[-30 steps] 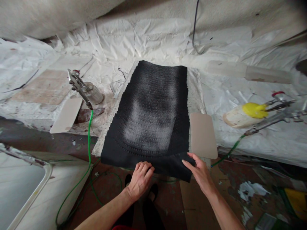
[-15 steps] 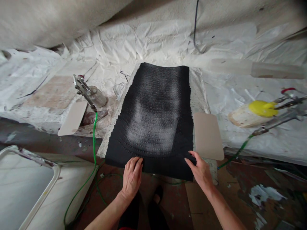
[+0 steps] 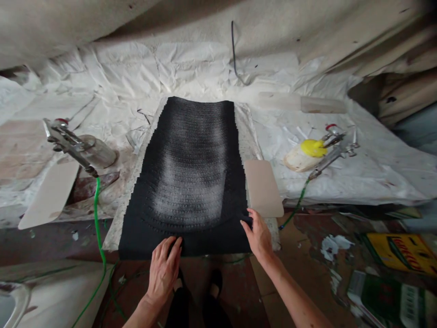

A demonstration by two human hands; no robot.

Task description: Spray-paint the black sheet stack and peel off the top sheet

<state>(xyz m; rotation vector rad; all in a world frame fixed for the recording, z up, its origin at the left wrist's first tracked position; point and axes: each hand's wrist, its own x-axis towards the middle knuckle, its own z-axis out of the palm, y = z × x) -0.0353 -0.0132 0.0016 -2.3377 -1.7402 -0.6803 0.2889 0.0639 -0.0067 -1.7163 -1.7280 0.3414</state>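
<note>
A black fabric panel (image 3: pixel 184 159) with zigzag-cut sides and rows of raised stitch-like texture lies in front of me, with a hazy whitish coating over its middle. My left hand (image 3: pixel 166 257) is closed over the panel's near edge, left of its middle, with the thumb hidden. At the near right corner, my right hand (image 3: pixel 257 232) pinches the fabric's edge between thumb and fingers. Beside that hand, just right of the panel, is a beige rounded board (image 3: pixel 264 187). The panel rests on a speckled, pale board (image 3: pixel 114 228) that shows along both sides.
To the left stands a spray gun (image 3: pixel 70 143) with a clear jar and green hose (image 3: pixel 99 228). Another spray gun (image 3: pixel 329 155) with a yellow-topped container is on the right. A second beige board (image 3: pixel 51 193) overhangs the bench edge. Cans (image 3: pixel 404 250) lie on the floor at right.
The view has swung right, so the bench and panel appear further left and the cans on the floor have come into sight. Both hands stay at the same places on the panel's edge.
</note>
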